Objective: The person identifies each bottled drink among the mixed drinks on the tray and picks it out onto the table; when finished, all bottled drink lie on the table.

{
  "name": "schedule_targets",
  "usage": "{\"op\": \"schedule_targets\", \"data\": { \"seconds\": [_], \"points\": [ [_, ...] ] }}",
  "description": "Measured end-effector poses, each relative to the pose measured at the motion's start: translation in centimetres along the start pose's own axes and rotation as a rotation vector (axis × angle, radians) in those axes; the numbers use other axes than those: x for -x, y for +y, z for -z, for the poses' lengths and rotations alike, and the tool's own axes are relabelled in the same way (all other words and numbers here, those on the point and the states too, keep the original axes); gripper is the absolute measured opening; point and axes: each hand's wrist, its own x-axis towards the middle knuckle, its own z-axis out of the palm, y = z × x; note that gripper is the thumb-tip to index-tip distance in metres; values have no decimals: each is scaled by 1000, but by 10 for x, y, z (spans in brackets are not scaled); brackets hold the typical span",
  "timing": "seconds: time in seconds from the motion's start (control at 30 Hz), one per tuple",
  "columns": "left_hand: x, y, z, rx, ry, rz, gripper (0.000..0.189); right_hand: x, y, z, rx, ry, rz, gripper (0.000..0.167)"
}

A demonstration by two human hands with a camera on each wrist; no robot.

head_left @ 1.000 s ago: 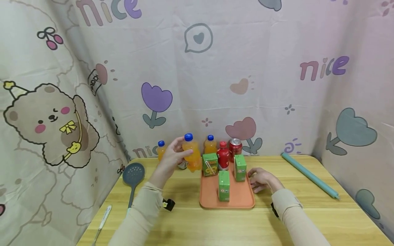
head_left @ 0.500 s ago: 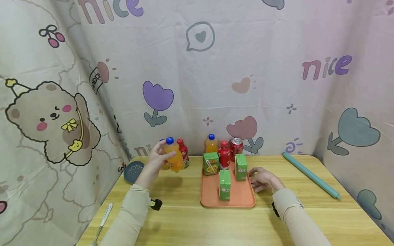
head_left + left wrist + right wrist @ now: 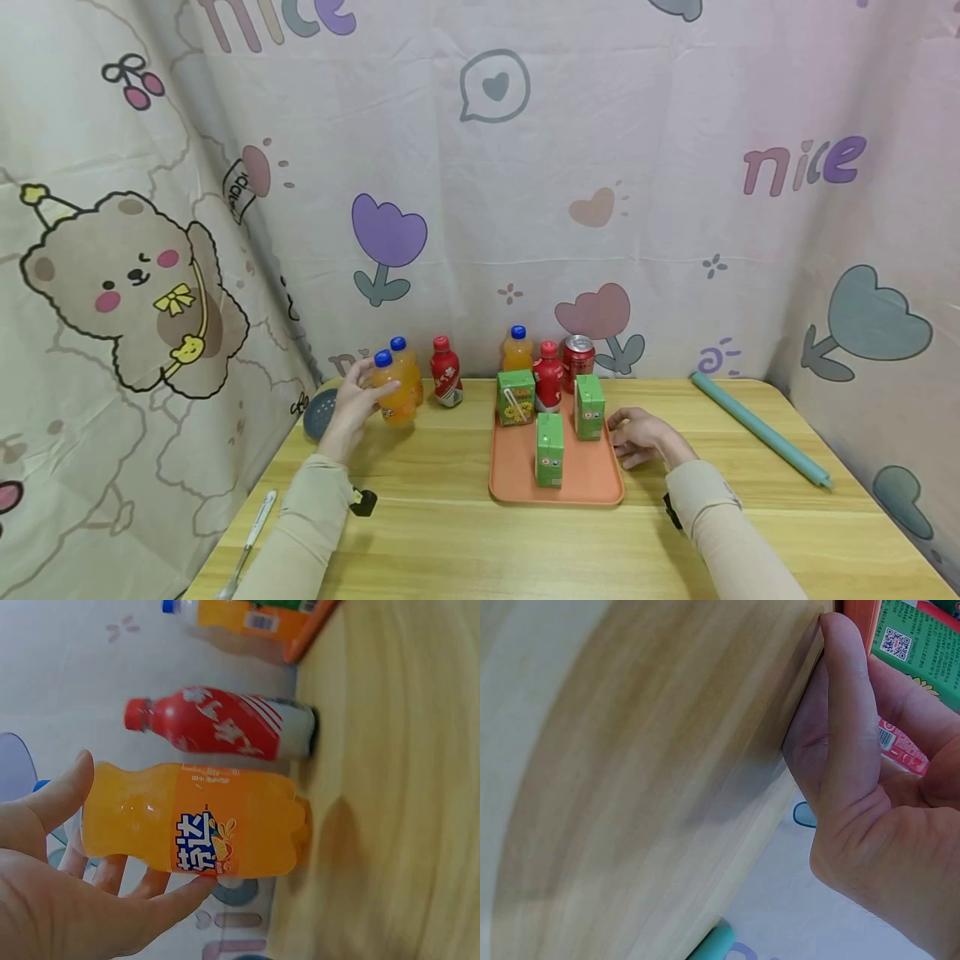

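My left hand grips an orange soda bottle with a blue cap, around its upper part. It stands nearly upright; whether its base touches the table, I cannot tell. Right behind it is another orange soda bottle. A red and white bottle stands to the right of the pair. My right hand is at the right rim of an orange tray, fingers loosely bent against it. The tray carries green juice cartons, a red bottle, a red can and an orange soda bottle.
A grey skimmer lies at the left, partly hidden by my left arm. Nearer the front left edge is a utensil with a white handle. On the right lies a teal rod. A printed curtain hangs behind the table.
My left hand has carried the orange soda bottle leftward and down, from beside the tray to the other orange bottle. The red and white bottle has come into view. My right hand stays put.
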Motion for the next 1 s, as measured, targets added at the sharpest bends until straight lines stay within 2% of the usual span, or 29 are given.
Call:
{"op": "schedule_targets", "data": {
  "seconds": [0.2, 0.37, 0.63, 0.87, 1.0],
  "points": [
    [-5, -14, 9, -20, 45, -14, 79, 0, 0, 0, 6, -2, -4, 40],
    [-8, -19, 12, -40, 60, -18, 81, 0, -1, 1, 0, -4, -6, 38],
    [-5, -20, 14, -29, 90, 7, 79, 1, -4, 0, 8, -13, -20, 39],
    [-6, -14, 13, -75, 99, 27, 82, 2, -5, 0, -2, -20, -9, 40],
    [-7, -15, 12, -98, 89, 38, 82, 2, -4, 0, -9, -24, -8, 40]
  ]
}}
